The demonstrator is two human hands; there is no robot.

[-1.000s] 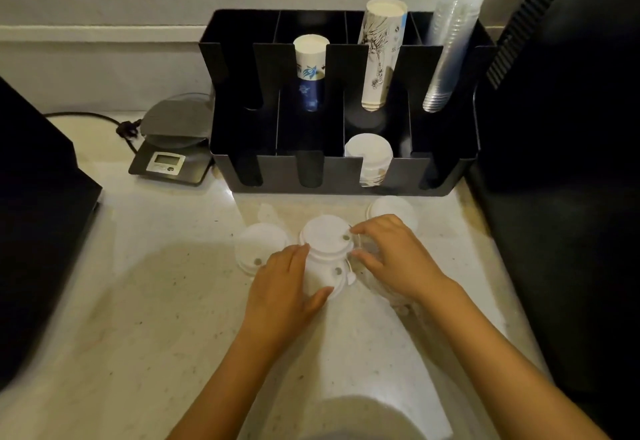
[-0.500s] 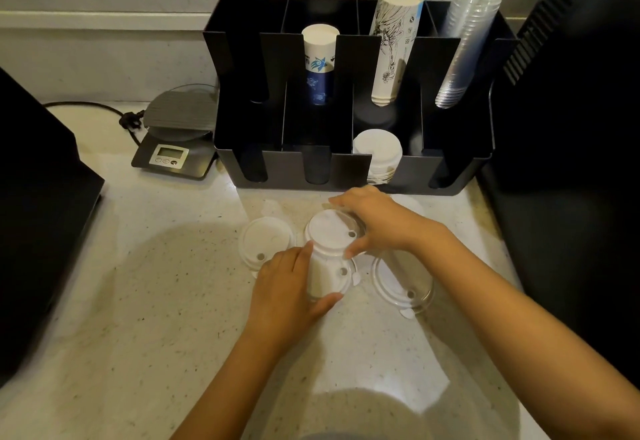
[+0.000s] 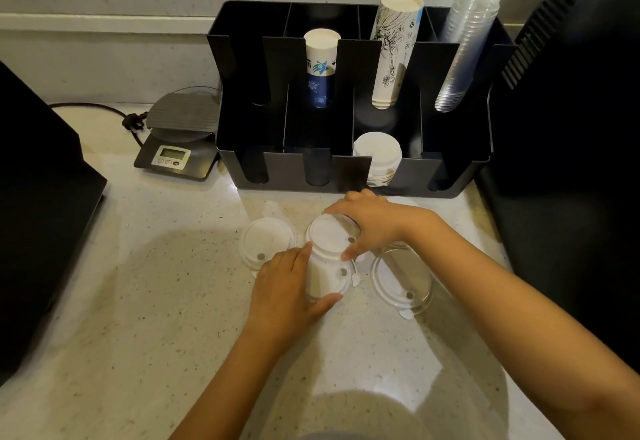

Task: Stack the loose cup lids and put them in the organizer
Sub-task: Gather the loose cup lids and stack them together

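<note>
The left hand [image 3: 287, 287] has its grip wrapped round the side of a stack of white lids [image 3: 329, 259] that stands on the counter [image 3: 138, 318], thumb at the near edge and fingers on the left flank. The right hand [image 3: 372, 223] comes over from the far side, its grip pinching the top lid [image 3: 329, 235] by the rim and holding it on the head of the stack, slightly tilted. Just left of the stack a single white lid [image 3: 266, 240] lies flat on the counter; just right of it lies a clear lid [image 3: 401, 278], partly under the right wrist. Beyond the hands stands the black organizer [image 3: 349, 176], with a short stack of white lids in a front compartment [image 3: 379, 155], two sleeves of paper cups [image 3: 394, 55] and a column of clear cups [image 3: 464, 55] in the back compartments. A digital scale [image 3: 176, 149] sits left of the organizer.
</note>
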